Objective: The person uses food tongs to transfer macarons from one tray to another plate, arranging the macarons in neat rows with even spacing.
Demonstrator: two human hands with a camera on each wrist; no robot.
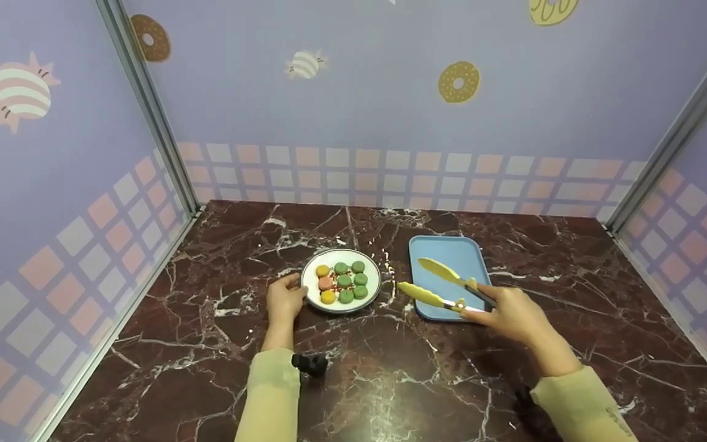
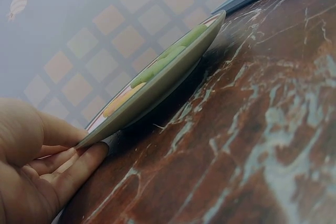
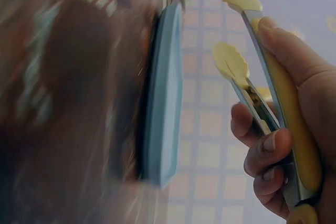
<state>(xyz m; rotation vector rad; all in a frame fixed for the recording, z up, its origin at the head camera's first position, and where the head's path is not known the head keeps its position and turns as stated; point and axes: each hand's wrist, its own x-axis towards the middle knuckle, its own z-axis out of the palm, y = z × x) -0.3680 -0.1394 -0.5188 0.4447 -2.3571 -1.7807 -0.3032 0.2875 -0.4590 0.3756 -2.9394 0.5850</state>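
Observation:
At the middle of the table, my left hand [image 1: 286, 299] pinches the left rim of a round white plate [image 1: 374, 280]. The left wrist view has the thumb above the rim and fingers under it. On the plate sit several green macarons [image 1: 344, 280] in two columns, with a left column of two yellow macarons [image 1: 328, 297] and a pink one [image 1: 326, 283]. My right hand [image 1: 513, 314] grips yellow-tipped tongs [image 1: 424, 295] over a blue tray [image 1: 445, 245]. The tong tips are spread apart with nothing between them, pointing left toward the plate.
The tray lies to the right of the plate on a dark red marbled table [image 1: 384, 368]. Pale crumbs [image 1: 388, 265] are scattered between plate and tray. Purple patterned walls [image 1: 378, 116] close off the back and both sides.

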